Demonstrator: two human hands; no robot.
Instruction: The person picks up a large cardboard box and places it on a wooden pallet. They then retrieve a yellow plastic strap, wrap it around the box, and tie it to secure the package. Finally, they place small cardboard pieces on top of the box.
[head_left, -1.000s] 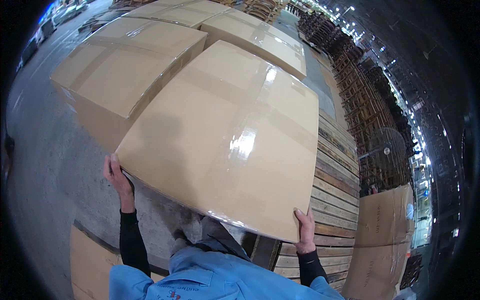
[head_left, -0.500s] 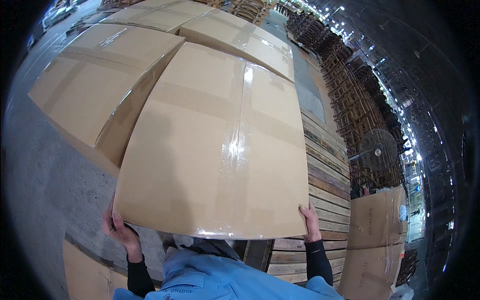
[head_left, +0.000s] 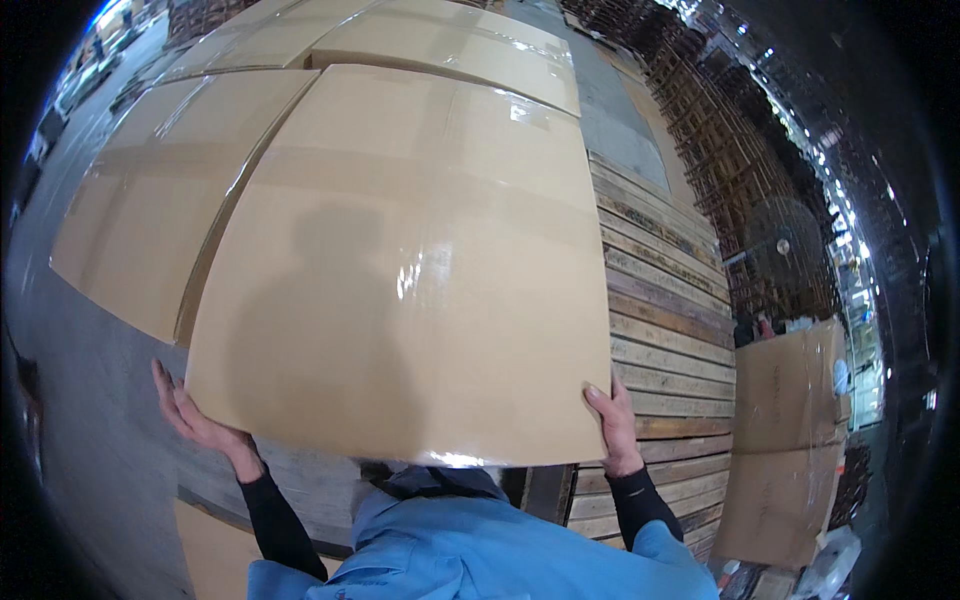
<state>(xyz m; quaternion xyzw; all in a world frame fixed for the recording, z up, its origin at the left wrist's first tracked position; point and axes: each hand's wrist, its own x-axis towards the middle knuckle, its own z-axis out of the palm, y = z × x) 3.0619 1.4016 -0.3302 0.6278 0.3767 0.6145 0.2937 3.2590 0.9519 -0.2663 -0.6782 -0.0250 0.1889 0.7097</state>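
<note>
Cardboard box [head_left: 400,260], broad and taped, lies right in front of the person's blue shirt [head_left: 480,550], its near edge overhanging the waist in this view; what bears its weight underneath is hidden. The right hand [head_left: 617,428] clasps the near right corner, thumb over the top edge and fingers along the side, though how hard it presses cannot be told. The left hand [head_left: 208,428] is spread at the near left corner, fingers pointing outward past the cardboard; whether the palm touches the box is unclear.

With so little visible hold on the left, the box could swing or dip at that corner if its weight is on the hands. The smooth cardboard might also slip from the right thumb. Since the near edge hides much of the ground by the feet, a stumble seems possible.

Just beyond the left edge sits a second box [head_left: 150,200], so close that a sideways push could scrape or crush the edges. To the right run wooden slats [head_left: 665,350], whose gaps could catch a lowered corner. Two brown cartons [head_left: 785,440] beside them bear faint dark lettering, too blurred to read; no legible print shows on the box top. Past the far edge stands another box [head_left: 450,45], and farther off are a fan [head_left: 783,246] and stacked wooden frames [head_left: 700,150].
</note>
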